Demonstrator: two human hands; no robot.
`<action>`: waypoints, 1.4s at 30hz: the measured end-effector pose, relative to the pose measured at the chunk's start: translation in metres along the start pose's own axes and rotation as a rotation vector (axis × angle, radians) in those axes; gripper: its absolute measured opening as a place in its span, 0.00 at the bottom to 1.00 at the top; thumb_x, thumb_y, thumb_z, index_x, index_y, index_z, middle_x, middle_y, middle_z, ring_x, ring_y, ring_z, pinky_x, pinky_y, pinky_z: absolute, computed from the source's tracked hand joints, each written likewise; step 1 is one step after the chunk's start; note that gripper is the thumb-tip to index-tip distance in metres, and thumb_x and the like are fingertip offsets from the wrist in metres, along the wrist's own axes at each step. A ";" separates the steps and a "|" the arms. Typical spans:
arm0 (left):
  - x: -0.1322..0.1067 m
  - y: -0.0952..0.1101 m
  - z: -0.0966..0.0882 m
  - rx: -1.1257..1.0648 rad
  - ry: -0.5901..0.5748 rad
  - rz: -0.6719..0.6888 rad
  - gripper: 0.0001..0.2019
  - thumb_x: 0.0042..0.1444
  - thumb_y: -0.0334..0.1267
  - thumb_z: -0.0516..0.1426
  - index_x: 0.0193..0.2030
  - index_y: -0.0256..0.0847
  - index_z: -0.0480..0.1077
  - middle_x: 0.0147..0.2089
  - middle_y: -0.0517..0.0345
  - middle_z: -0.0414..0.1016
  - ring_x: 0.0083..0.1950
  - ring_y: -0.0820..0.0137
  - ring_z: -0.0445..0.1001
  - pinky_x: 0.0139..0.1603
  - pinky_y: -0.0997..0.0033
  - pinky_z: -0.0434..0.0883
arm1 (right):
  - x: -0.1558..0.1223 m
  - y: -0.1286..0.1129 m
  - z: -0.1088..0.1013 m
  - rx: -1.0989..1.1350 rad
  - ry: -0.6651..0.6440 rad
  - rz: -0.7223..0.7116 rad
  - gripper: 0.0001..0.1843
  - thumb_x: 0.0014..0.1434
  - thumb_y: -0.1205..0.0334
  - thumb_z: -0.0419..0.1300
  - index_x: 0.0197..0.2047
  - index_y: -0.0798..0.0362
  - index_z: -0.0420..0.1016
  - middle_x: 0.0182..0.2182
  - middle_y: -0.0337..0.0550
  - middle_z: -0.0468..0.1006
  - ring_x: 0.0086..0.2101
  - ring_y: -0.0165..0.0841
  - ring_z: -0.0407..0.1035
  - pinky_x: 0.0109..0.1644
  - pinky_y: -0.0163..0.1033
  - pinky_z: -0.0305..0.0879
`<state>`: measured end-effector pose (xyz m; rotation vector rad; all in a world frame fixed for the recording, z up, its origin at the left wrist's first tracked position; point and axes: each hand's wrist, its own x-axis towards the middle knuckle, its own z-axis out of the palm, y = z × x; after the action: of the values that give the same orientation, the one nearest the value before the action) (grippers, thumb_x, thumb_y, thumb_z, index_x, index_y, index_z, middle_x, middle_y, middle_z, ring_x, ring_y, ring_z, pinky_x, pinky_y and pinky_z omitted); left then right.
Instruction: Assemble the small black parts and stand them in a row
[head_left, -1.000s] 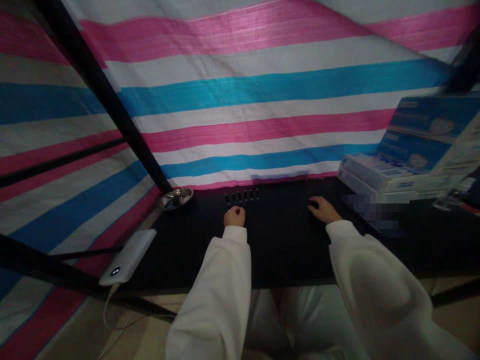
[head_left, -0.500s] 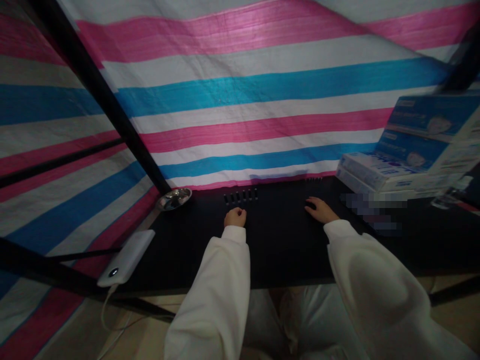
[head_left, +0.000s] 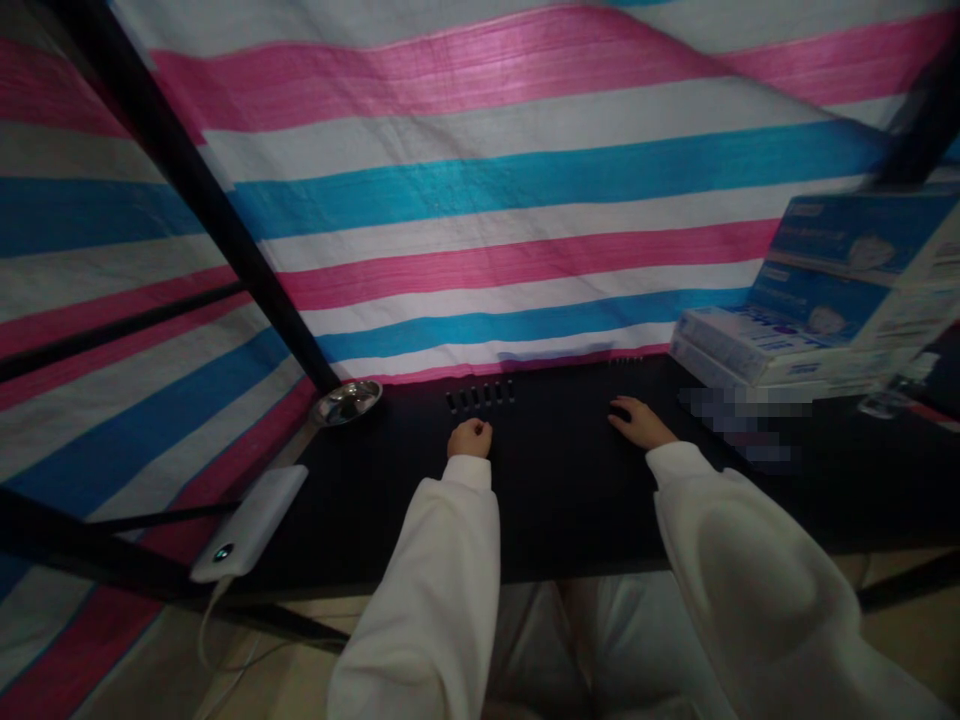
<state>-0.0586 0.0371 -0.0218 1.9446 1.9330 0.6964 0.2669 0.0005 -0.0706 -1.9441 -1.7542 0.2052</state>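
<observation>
Right of the round shiny metal bowl (head_left: 347,403), six small black cylinders (head_left: 475,397) look light, rigid, best pinched mid-body; left hand (head_left: 470,439) curled nearby, grip I can't tell; right hand (head_left: 642,423) farther right, thumb and fingers apart.

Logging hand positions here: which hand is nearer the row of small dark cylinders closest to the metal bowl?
Left. The left hand is just on the near side of the cylinders; the right hand is farther off, to their right.

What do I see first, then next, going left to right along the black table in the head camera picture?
White device with a cable → shiny metal bowl → left hand → right hand → stacked boxes.
</observation>
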 end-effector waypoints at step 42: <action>-0.011 0.006 -0.006 -0.054 0.057 0.010 0.11 0.50 0.42 0.50 0.28 0.41 0.71 0.30 0.56 0.74 0.31 0.72 0.68 0.28 0.75 0.58 | 0.077 -0.155 0.074 0.376 0.058 -0.091 0.10 0.47 0.57 0.58 0.31 0.54 0.72 0.31 0.44 0.75 0.33 0.33 0.69 0.38 0.36 0.62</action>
<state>-0.0564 0.0255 -0.0153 1.9240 1.9183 0.8069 0.1085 0.0996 -0.0458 -1.5837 -1.6259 0.4097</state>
